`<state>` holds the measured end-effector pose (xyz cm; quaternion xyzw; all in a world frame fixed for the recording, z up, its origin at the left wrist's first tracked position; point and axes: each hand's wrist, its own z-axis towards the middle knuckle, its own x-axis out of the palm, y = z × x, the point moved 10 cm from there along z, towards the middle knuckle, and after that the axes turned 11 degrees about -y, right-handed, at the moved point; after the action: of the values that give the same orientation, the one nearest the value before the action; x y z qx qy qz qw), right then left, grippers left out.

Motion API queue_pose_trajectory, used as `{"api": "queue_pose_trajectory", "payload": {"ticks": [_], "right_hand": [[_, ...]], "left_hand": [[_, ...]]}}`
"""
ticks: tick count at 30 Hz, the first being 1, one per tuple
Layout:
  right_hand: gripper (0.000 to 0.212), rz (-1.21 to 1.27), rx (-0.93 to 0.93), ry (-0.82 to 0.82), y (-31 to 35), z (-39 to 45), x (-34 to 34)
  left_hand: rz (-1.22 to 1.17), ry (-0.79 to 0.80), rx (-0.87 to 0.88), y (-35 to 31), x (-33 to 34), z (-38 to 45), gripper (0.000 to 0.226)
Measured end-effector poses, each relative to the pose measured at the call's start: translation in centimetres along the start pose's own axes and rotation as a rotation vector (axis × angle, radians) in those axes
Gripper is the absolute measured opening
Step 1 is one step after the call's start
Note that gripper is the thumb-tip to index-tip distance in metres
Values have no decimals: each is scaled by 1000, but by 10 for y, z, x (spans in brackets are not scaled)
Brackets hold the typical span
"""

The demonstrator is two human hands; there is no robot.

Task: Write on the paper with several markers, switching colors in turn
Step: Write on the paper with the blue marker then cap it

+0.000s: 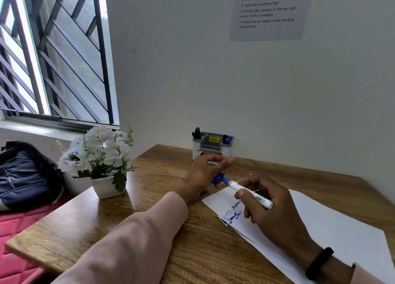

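The right hand (275,211) curls its fingers and thumb round the white barrel of a marker (249,192), gripping it above the paper. The left hand (205,172) pinches the blue cap (218,179) low between thumb and curled fingers, while its index finger stretches straight out toward the right. Cap and marker tip sit just beside each other; whether they touch cannot be told.

The marker is a smooth, round plastic cylinder, white with a red band near its blue nose and small print along the body. Its long axis runs diagonally: the tip points up and left toward the cap, the blunt rear end down and right across the knuckles.

The paper (333,223) is a flat white sheet lying slantwise on the wooden desk (149,223), whose grain is glossy and streaked brown. Lines of black and blue handwriting (232,213) mark the sheet's near left corner.

Against the wall stands a grey and white plastic organiser (211,144) with dark marker caps poking upright from its side compartments. A white ceramic pot of white artificial flowers (100,155) sits on the desk's left edge. A black band (319,262) circles the right wrist; ribbed pink sleeves cover both arms.
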<state>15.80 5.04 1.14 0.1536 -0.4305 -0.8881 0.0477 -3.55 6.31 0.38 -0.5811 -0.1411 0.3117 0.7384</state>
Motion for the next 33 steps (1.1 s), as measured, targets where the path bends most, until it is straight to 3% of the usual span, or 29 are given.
{"api": "queue_pose_trajectory", "payload": {"ticks": [9,16,21,33], "right_hand": [[9,-32,14,30,-3,0,4],[20,-76,-51,67,4,-2,9],[18,-91,-60,67,5,-2,6],[7,-110,-81,38,4,0,6]], "left_hand": [[15,33,74,-11,6,-7,23],[-143,144,-66,-4,25,-20,63],[-114,181,-153,1,36,-28,71],[-298,248,-254,12,43,-32,82]]}}
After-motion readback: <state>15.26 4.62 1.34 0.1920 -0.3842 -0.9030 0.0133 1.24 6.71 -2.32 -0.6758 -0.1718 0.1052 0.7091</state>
